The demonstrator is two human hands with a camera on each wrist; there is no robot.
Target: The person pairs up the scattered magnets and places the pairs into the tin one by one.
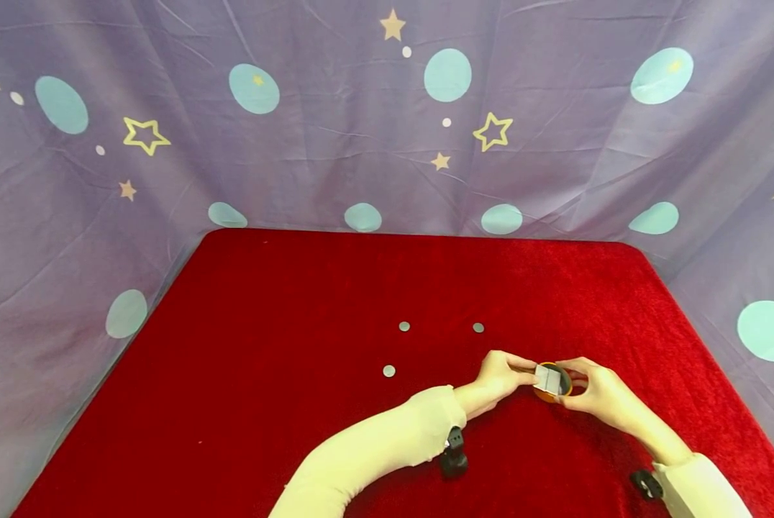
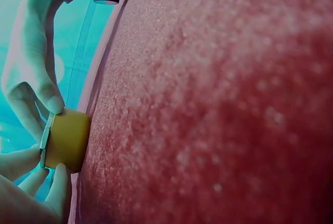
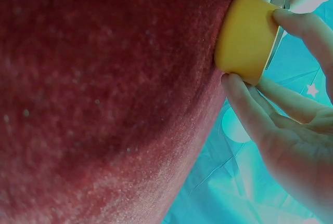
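Note:
A small round yellow cup [image 1: 549,397] stands on the red cloth, right of centre in the head view. Over its mouth lies a thin grey flat square [image 1: 547,379] with a line across it. My left hand [image 1: 498,378] pinches the square's left side. One of its fingertips also meets the cup wall [image 2: 70,138] in the left wrist view. From the right, my right hand [image 1: 603,396] grips the cup, with thumb and fingers on opposite sides of the rim. In the right wrist view the square shows edge-on along the cup's mouth, partly hidden behind fingers.
Three small pale discs lie on the red cloth [image 1: 283,324]: a near disc [image 1: 389,371], a far disc [image 1: 404,326] and a right disc [image 1: 478,327]. A purple curtain [image 1: 335,144] with stars and ovals hangs behind and at both sides.

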